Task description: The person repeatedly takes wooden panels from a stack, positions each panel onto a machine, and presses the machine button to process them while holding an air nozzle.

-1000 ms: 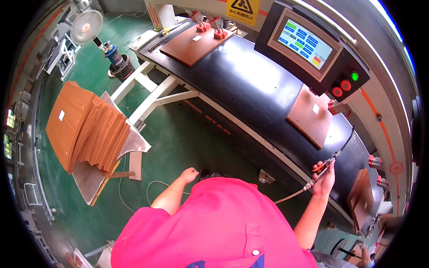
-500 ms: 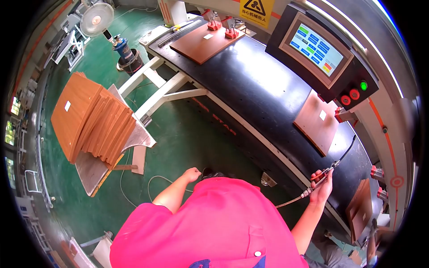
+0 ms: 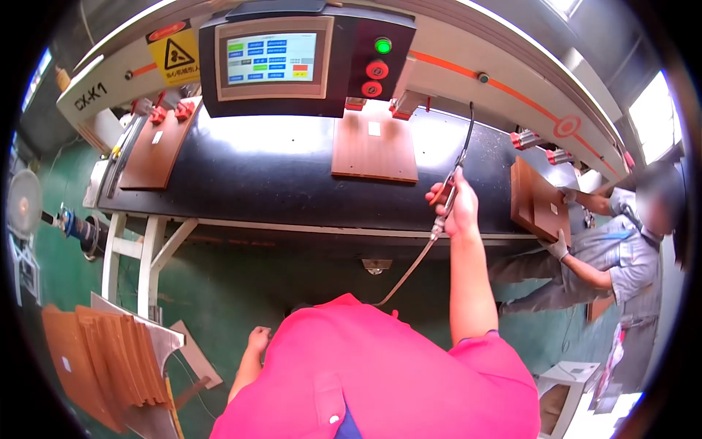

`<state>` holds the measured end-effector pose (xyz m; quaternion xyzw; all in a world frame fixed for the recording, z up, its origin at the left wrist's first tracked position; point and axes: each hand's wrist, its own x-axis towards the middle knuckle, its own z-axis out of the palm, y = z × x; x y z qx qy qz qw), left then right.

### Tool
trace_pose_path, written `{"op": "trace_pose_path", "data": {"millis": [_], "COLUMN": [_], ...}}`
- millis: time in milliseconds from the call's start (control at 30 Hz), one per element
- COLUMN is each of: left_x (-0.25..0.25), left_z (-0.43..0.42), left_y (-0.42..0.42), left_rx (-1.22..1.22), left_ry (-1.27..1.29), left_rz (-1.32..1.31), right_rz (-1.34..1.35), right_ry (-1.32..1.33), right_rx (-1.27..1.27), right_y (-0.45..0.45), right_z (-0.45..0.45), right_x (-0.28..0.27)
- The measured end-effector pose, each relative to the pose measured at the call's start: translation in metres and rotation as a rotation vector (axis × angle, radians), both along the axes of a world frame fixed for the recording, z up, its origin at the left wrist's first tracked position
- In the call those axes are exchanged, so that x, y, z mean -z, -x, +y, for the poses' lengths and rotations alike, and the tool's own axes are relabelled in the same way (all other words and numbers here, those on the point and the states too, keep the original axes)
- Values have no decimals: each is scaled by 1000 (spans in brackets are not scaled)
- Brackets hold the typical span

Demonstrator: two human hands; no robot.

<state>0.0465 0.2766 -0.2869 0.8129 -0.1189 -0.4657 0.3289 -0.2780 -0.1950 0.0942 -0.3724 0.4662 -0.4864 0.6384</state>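
My right hand (image 3: pixel 459 205) is wrapped round an air gun (image 3: pixel 447 192) with a long thin nozzle and a hose running down from it. The nozzle points up over the black table (image 3: pixel 256 164), just right of a brown panel (image 3: pixel 374 150) with a white label. Low on the left, my left hand (image 3: pixel 259 339) hangs beside my body with its fingers curled; whether anything is inside cannot be made out. Above the table is a control box with a lit screen (image 3: pixel 272 58).
Another brown panel (image 3: pixel 157 154) lies at the table's left end. A co-worker (image 3: pixel 621 234) in grey with gloves holds panels (image 3: pixel 537 197) at the right end. Stacked panels (image 3: pixel 110 358) stand on a cart at lower left, and a fan (image 3: pixel 25 203) at far left.
The view has swung to the right, bringing the co-worker into sight. My right arm now reaches farther forward over the table with the air gun. The left hand still hangs low.
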Motion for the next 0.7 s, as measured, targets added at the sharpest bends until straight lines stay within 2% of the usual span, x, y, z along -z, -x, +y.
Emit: {"op": "trace_pose_path", "data": {"millis": [167, 367, 700], "left_x": [3, 7, 12], "left_z": [-6, -13, -6], "left_y": [-8, -11, 5], "left_rx": [-8, -85, -148], "left_ry": [-30, -28, -53], "left_rz": [12, 68, 126], "right_rz": [58, 100, 181], "right_ry": [10, 58, 30], "right_rx": [24, 22, -47], "right_y": [12, 25, 29], "right_z": [-39, -80, -98], "right_x": [-29, -32, -35]}}
